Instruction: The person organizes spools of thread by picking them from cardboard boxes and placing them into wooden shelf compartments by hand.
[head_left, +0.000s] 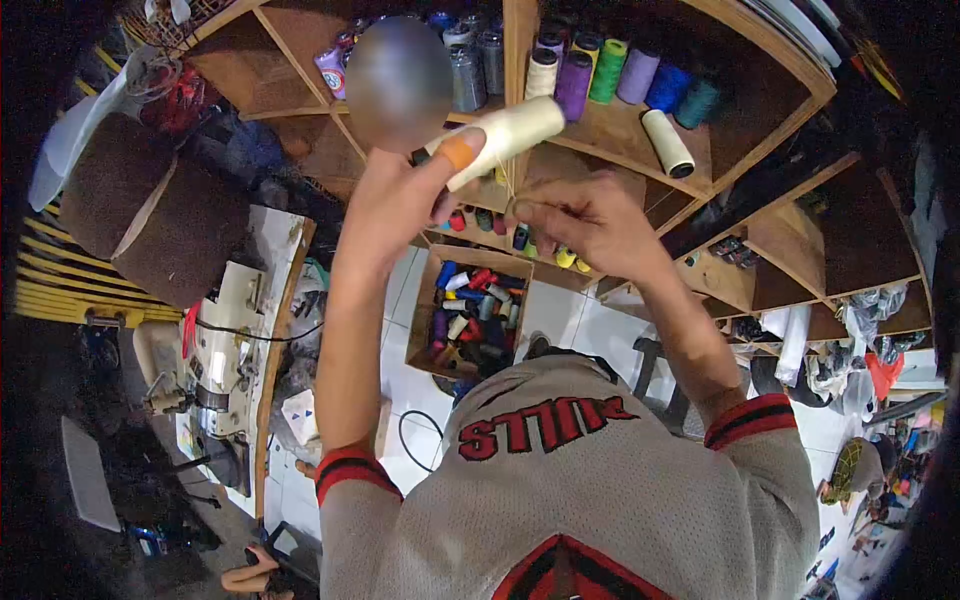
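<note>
Grey mesh jersey [640,500] nearest. Left hand [395,205] clamped round cream cylindrical thread spool [520,132], long axis slanting up-right toward wooden shelf [622,128] edge. Right hand [592,225] pinching pale thread [510,180]. White-tiled gap right of brown box [418,310].

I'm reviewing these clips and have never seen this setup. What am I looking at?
There's no robot here: one camera on a person's head looks down past their shirt at their bare hands. The left hand holds a cream spool. The fingers of the right hand appear to pinch thread from it. Beyond, a wooden shelf carries coloured spools. Below, a box on the tiled floor holds more. A sewing machine stands at left.
</note>
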